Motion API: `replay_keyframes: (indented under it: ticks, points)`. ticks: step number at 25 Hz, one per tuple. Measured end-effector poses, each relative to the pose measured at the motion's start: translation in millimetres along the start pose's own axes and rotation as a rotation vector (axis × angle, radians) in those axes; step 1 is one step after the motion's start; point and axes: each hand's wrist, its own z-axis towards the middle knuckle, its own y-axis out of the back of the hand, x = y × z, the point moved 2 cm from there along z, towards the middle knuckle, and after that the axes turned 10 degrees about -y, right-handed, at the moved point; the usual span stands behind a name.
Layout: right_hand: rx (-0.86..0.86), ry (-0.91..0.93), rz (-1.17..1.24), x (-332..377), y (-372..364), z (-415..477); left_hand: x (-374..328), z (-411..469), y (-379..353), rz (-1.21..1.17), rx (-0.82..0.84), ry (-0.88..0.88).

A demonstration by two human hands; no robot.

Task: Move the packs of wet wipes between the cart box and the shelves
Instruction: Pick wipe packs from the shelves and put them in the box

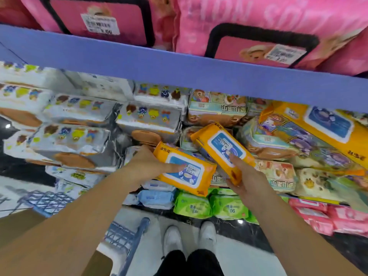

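My left hand [148, 166] grips an orange pack of wet wipes [186, 175] with a blue-and-white lid label, thumb lying across its top. My right hand [246, 182] grips a second orange pack [220, 147] from below, thumb on its lid. Both packs are held just in front of the middle shelf, over piled wipe packs. A larger orange pack [318, 128] lies on the shelf at the right. The brown cardboard cart box [18, 226] shows at the lower left, behind my left forearm.
A purple shelf edge [179, 68] runs across above the packs, with pink bags [258, 26] on top. White cartoon-printed packs [79, 136] fill the left. Green [209, 206], blue [157, 198] and pink packs [328, 218] sit on the lowest shelf. A blue cart frame [127, 236] stands beside my feet.
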Motion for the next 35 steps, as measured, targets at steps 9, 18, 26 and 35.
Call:
replay_keyframes:
  ticks: [9, 18, 26, 35]
  points:
    - [0.160, 0.040, 0.003, 12, 2, -16, -1, -53, -15, -0.181, 0.032, -0.026]
    - [0.477, 0.200, -0.037, -55, -6, -117, 65, -235, 25, -0.643, -0.419, -0.295]
    - [0.686, 0.349, -0.505, -189, -78, -207, 220, -442, 68, -0.954, -1.010, -0.197]
    - [0.785, 0.498, -1.319, -376, -168, -296, 421, -583, 58, -0.717, -1.279, 0.324]
